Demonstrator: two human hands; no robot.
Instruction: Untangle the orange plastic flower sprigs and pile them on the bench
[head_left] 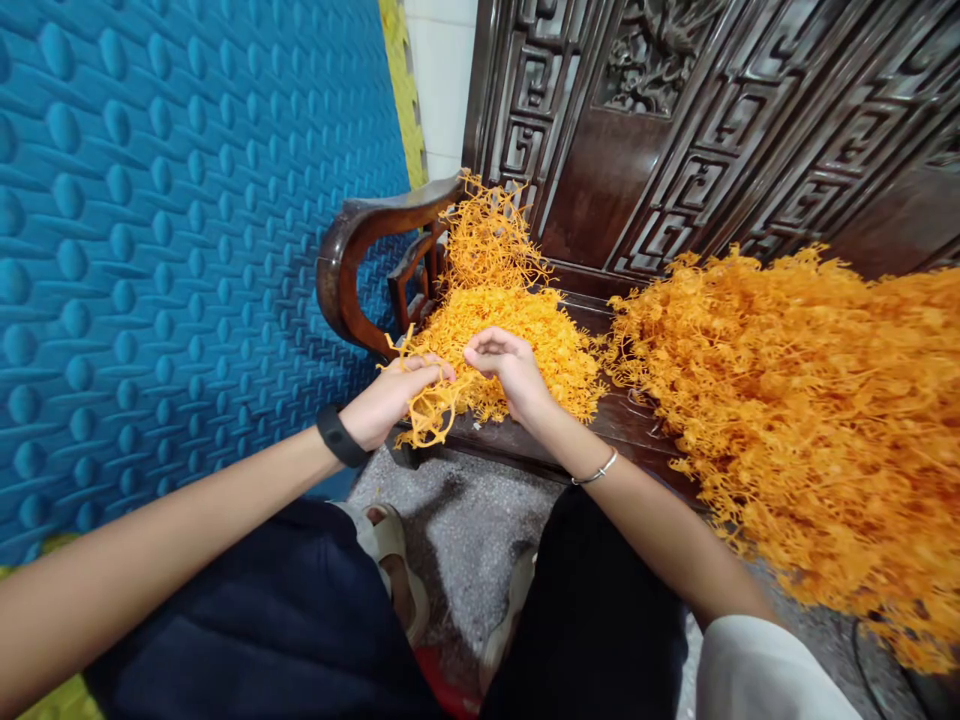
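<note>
Orange plastic sprigs [435, 405] pinched by left hand [390, 398]; right hand [510, 365] curled above.

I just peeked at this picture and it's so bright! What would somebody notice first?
First, the huge heap of orange plastic sprigs spilling over the right side of the dark carved wooden bench. Next, the smaller orange pile by the bench's armrest, where the left hand has a grip on a tangled bunch and the right hand picks at it. The bumpy blue mat fills the left side.
</note>
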